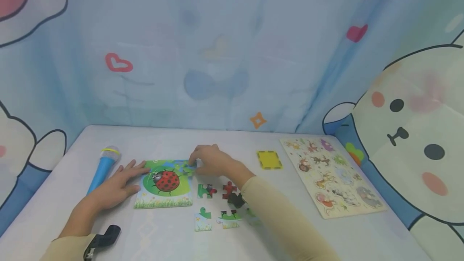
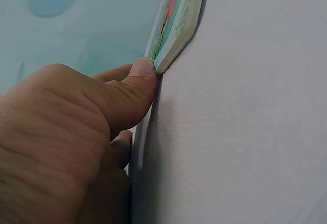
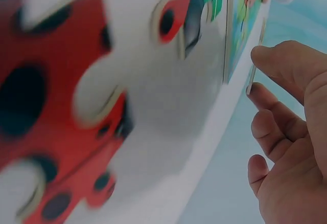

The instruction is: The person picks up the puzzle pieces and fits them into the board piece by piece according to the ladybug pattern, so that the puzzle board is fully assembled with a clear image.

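A ladybug jigsaw puzzle board (image 1: 166, 201) lies on the table, its ladybug picture face up. At the board's left edge rests my left hand (image 1: 117, 184), fingers spread and fingertips touching the side; in the left wrist view its thumb (image 2: 134, 93) presses against the corner. Over the upper right corner, my right hand (image 1: 211, 160) pinches a thin puzzle piece (image 3: 252, 79) between thumb and index finger, seen edge-on in the right wrist view. The other fingers are loosely bent. Loose pieces lie right of the board, including a red ladybug piece (image 1: 228, 189) and a green-edged piece (image 1: 204, 190).
Further loose pieces, such as a grass piece (image 1: 203, 221), lie nearer the front. A blue toy microphone (image 1: 99, 172) lies beside my left hand. To the right are a yellow square tile (image 1: 269, 160) and a wooden animal puzzle board (image 1: 326, 184). A printed curtain (image 1: 217, 51) hangs behind.
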